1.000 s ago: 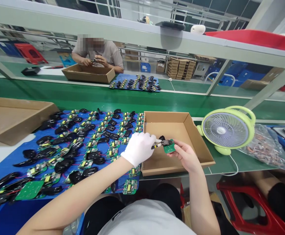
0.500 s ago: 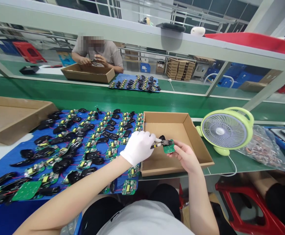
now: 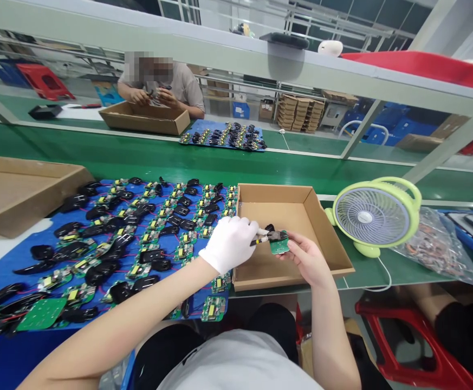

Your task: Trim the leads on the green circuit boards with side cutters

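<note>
My left hand [image 3: 231, 245], in a white glove, grips a pair of cutting pliers [image 3: 276, 236] with dark jaws. My bare right hand [image 3: 308, 258] pinches a green circuit board [image 3: 279, 247] by its right side. The jaws lie against the upper part of that board; exactly what they touch is too small to tell. A small black part [image 3: 269, 228] shows just behind the pliers. Both hands are held above an open cardboard box [image 3: 277, 284]. To the left, a blue mat [image 3: 155, 311] carries many circuit boards wired to glossy black parts.
A green fan [image 3: 372, 216] stands right of the box, beside a clear bag of small parts [image 3: 439, 241]. Another cardboard box [image 3: 33, 203] is at the far left. Beyond the rail, a co-worker [image 3: 161, 95] handles something over a box. A red stool [image 3: 415, 341] is below right.
The board in my right hand has tilted and shifted very slightly. Both hands keep their grip over the box; the view has moved a little.
</note>
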Demonstrator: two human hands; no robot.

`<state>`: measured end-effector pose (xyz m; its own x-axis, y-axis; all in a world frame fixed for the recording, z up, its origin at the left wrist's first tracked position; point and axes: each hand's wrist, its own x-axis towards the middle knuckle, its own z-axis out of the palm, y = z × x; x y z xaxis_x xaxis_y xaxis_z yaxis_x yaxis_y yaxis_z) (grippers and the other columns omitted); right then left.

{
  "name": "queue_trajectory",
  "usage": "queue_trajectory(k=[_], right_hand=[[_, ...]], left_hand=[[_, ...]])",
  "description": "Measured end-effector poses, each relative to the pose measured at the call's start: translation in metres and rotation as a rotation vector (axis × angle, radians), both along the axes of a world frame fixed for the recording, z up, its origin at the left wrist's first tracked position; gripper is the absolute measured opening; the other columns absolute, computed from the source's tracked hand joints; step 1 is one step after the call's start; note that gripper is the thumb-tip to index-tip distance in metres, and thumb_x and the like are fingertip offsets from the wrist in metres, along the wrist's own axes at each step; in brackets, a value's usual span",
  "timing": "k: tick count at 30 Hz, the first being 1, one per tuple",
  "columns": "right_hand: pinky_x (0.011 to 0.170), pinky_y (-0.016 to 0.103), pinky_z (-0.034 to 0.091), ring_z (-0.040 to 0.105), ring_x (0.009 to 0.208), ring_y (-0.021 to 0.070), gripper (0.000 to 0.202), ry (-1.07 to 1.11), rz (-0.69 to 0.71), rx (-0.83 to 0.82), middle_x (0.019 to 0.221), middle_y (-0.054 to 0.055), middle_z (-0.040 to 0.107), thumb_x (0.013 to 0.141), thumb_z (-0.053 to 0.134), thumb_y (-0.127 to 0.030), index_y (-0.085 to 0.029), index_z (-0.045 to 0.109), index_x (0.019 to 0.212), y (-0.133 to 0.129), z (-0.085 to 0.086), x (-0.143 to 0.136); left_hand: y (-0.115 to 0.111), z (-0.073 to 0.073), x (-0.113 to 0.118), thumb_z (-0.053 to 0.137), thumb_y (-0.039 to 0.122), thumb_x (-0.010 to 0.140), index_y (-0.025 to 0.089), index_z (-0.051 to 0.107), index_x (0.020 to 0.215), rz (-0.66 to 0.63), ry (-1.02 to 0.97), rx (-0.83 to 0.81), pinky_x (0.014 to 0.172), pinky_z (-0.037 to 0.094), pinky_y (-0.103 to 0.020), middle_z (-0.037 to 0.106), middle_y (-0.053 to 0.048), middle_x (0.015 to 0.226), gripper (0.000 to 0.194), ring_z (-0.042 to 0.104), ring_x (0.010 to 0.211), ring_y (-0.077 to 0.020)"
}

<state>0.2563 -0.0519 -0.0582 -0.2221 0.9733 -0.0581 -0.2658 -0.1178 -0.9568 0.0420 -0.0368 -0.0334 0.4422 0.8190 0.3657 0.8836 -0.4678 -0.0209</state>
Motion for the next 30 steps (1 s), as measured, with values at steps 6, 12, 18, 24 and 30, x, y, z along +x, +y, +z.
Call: queue_trajectory(k=[6,12,18,24,30], right_hand=[[0.065,0.035,0.058,0.071,0.068,0.0222,0.047,-0.004,0.008,0.004,0.084,0.008,0.077,0.073,0.088,-0.050,-0.019,0.075,0.106,-0.0005,0.0005,0.0003],[0.065,0.034,0.058,0.071,0.068,0.0218,0.048,0.013,0.000,-0.003,0.084,0.007,0.077,0.071,0.089,-0.050,-0.018,0.076,0.105,-0.0003,-0.0001,-0.0003],[0.064,0.032,0.057,0.071,0.068,0.0204,0.048,0.022,0.004,-0.004,0.083,0.006,0.077,0.070,0.090,-0.050,-0.019,0.077,0.105,0.0000,-0.0009,-0.0006],[0.065,0.033,0.058,0.070,0.066,0.0202,0.049,0.014,0.006,-0.003,0.087,0.007,0.077,0.070,0.090,-0.050,-0.019,0.077,0.105,0.0006,-0.0021,-0.0002],[0.066,0.034,0.058,0.069,0.065,0.0202,0.050,0.003,0.013,-0.001,0.089,0.008,0.077,0.070,0.089,-0.051,-0.019,0.077,0.106,0.0018,-0.0037,0.0003]], left_hand=[[0.0013,0.0014,0.0003,0.055,0.016,0.083,0.018,0.065,0.080,0.001,0.014,-0.009,0.060,0.029,-0.037,0.059,-0.009,0.069,0.011,0.059,0.069,-0.0265],[0.0014,-0.0032,0.0004,0.053,0.020,0.087,0.018,0.063,0.078,0.005,-0.001,0.019,0.060,0.028,-0.038,0.060,-0.008,0.069,0.014,0.059,0.068,-0.0268],[0.0013,-0.0045,-0.0004,0.053,0.023,0.090,0.018,0.063,0.078,0.007,-0.011,0.035,0.061,0.030,-0.038,0.062,-0.008,0.072,0.015,0.060,0.070,-0.0264],[0.0004,-0.0036,-0.0004,0.054,0.019,0.084,0.018,0.064,0.077,0.018,0.005,0.010,0.059,0.028,-0.037,0.061,-0.009,0.068,0.012,0.060,0.067,-0.0275],[0.0013,-0.0005,-0.0003,0.052,0.015,0.083,0.017,0.065,0.078,0.020,0.020,-0.037,0.060,0.030,-0.036,0.060,-0.009,0.067,0.014,0.061,0.067,-0.0269]])
